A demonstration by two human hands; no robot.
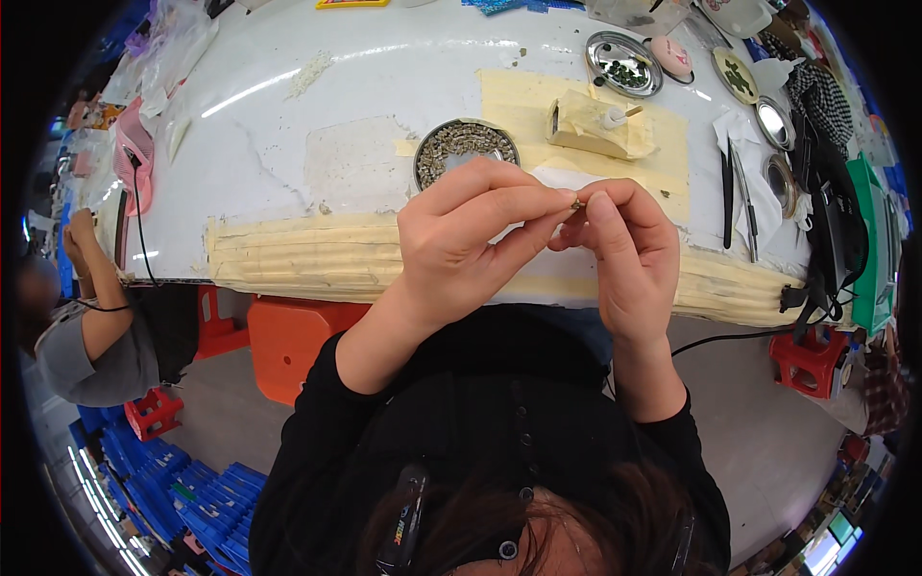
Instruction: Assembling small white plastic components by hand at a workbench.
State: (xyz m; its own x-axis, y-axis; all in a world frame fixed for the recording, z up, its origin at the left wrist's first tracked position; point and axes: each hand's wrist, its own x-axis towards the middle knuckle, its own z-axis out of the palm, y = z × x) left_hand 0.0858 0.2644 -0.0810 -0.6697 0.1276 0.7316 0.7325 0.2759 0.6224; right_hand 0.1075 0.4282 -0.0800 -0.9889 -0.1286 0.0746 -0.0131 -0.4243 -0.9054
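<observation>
Close together above the table's near edge, my left hand (pixel 471 230) and my right hand (pixel 634 254) pinch at one tiny brownish piece (pixel 577 204). Its exact kind is too small to make out. Thumb and forefinger of each hand meet around it, and fingers cover most of it. Just beyond my left hand stands a round metal dish (pixel 423 165) holding many small grey-brown bits, its near rim hidden by that hand. A block wrapped in yellowish tape (pixel 595 130), with a white nozzle and a thin stick on top, sits behind my right hand.
Tweezers (pixel 744 206) lie on white paper at the right. Farther back are a metal plate (pixel 597 48) with dark green pieces, a pink oval object (pixel 671 58) and a round lid (pixel 774 123). Masking tape (pixel 317 254) covers the near table edge. Another person (pixel 96 336) sits at far left.
</observation>
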